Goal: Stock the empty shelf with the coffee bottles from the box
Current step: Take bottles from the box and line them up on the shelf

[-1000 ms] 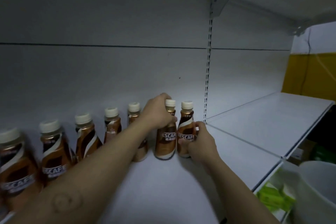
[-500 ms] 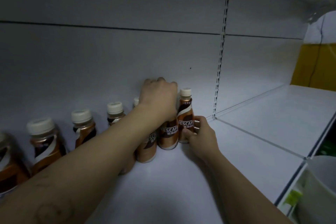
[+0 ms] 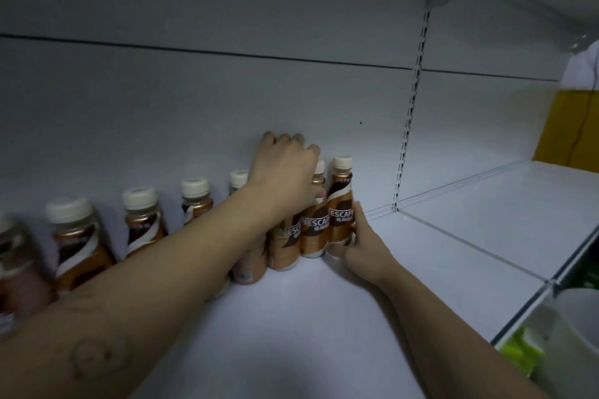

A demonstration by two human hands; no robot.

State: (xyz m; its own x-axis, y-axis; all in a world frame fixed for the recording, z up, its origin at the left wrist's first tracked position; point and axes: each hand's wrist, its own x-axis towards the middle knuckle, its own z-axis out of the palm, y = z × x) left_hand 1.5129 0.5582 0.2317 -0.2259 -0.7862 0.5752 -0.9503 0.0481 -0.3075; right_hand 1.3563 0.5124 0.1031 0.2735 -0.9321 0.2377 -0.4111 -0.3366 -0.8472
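Change: a second back the left hand (image 3: 285, 172) gripped the cap of one bottle; now it lies over the necks of the end bottles, higher and further toward the back wall. View has swung left and up.
Right hand (image 3: 363, 243): stays on the end bottle (image 3: 340, 207), fingers curled round its lower label, holding it upright against the neighbouring bottle (image 3: 313, 230).
Left-hand fingers: bent, draped over bottle tops; whether they pinch a cap I cannot tell, the back of the hand covers them.
Row of coffee bottles (image 3: 194, 204): standing along the back of the shelf (image 3: 291, 317), caps up, running from the left edge to the pair under the hands.
Meaning, as a judgement: this looks like squaring up the last pair, not fetching; the row is growing rightward and most of the shelf front is bare.
Next bay (image 3: 486, 220): no bottles.
Hidden: the box is not in view; leftmost bottles blurred; the left forearm covers several bottles mid-row.
Lower right: pale container (image 3: 577, 327) and green packs (image 3: 518, 350), cut off, unidentified.
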